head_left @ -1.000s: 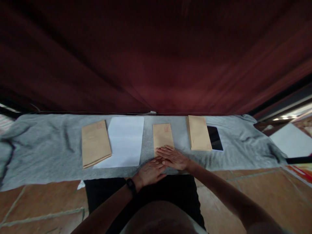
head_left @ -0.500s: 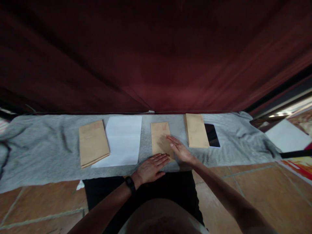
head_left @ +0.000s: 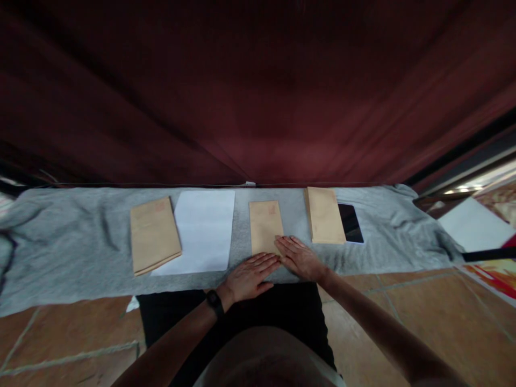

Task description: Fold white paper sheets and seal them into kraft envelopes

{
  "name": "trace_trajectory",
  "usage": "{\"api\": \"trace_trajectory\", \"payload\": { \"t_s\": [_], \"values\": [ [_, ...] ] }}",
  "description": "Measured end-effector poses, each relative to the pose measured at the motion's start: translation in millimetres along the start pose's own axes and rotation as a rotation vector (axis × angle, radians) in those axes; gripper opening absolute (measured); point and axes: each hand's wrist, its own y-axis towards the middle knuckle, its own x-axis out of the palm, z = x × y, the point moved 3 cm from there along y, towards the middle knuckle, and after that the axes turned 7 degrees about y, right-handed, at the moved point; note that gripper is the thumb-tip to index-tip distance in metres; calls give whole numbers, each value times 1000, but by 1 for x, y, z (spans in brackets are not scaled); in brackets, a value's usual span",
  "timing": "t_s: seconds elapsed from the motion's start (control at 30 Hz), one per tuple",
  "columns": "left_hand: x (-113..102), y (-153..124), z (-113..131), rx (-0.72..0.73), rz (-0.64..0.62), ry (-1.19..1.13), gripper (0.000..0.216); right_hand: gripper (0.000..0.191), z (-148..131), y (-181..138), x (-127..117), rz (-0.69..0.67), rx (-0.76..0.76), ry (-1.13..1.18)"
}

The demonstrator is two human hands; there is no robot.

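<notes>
A brown paper envelope (head_left: 265, 221) lies flat on the grey cloth in front of me. Across its near end rests my left hand (head_left: 250, 277), fingers stretched out and lying flat. My right hand (head_left: 299, 257) is flat too, its fingertips on the envelope's right side close to the left fingertips. Both palms face down, and neither hand grasps anything. The envelope's near edge is hidden under the hands. To the right is a stack of brown envelopes (head_left: 327, 216); another stack of envelopes (head_left: 155, 236) lies at the left, overlapping a white sheet of paper (head_left: 205, 231).
A dark-screened phone or tablet (head_left: 351, 224) lies partly beneath the right stack. The grey cloth (head_left: 395, 231) covers a long narrow surface. Behind it hangs a dark red drape (head_left: 258, 107). Tiled floor (head_left: 443, 312) shows below, and a white panel (head_left: 475, 223) stands at the far right.
My right hand has moved down the envelope towards me and now lies flat beside my left fingertips. My left hand has stayed in place.
</notes>
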Motion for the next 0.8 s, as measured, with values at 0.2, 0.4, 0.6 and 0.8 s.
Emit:
{"api": "trace_trajectory", "payload": {
  "t_s": [0.2, 0.4, 0.6, 0.8],
  "values": [
    [-7, 2, -4, -48, 69, -51, 48, 64, -16, -20, -3, -48, -69, 60],
    [-14, 29, -44, -250, 133, 33, 53, 64, -17, -18, -8, -38, -56, 116],
    [-12, 61, -99, -356, 109, 162, 62, 66, -19, -15, -9, -44, -33, 130],
    [-9, 68, -112, -292, 96, 225, 63, 66, -19, -15, -10, -43, -34, 130]
  ]
}}
